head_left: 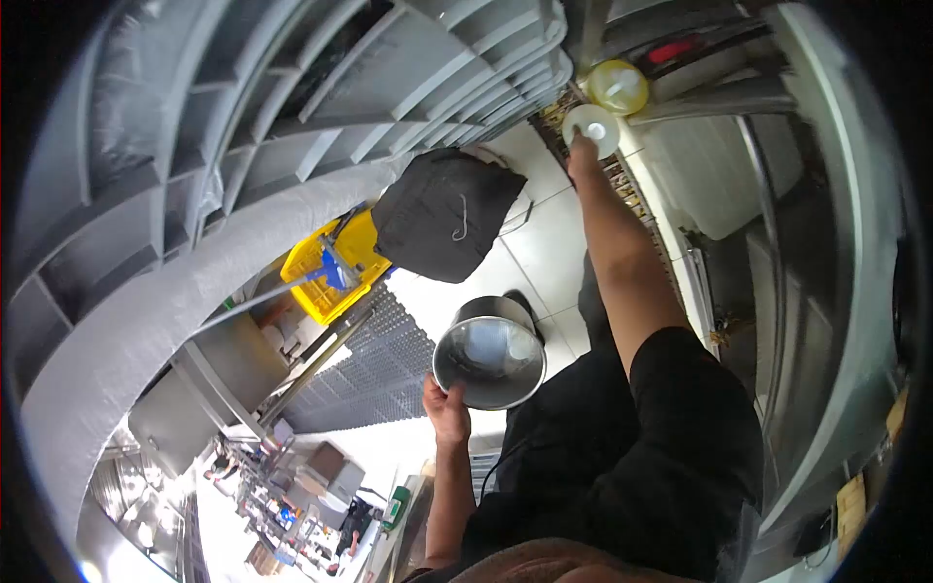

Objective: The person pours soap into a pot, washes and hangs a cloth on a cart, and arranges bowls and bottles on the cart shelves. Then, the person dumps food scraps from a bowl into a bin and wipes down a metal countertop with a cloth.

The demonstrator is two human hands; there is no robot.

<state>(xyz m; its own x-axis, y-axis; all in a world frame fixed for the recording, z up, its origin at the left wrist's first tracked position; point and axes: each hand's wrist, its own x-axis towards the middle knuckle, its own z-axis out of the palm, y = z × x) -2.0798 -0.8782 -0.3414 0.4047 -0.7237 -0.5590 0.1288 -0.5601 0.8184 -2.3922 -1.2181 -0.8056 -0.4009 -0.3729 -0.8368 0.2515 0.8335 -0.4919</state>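
My left hand (447, 412) is closed on the rim of a round metal pot (488, 354), its thumb over the edge. The pot is tilted, so its shiny inside faces me; whether anything lies in it I cannot tell. With my arm stretched far out, my right hand (583, 161) is closed on a pale round dish or lid (604, 131) with a bright spot at its middle. Just beyond that stands a yellow round container (618, 87) with something white in it.
Grey ribbed plastic (321, 107) looms close at upper left. Black cloth (447, 214) hangs beside a yellow crate (335, 267). A dark perforated mat (364, 374) lies on white floor tiles (544, 262). Metal equipment with a rail (766, 214) stands on the right.
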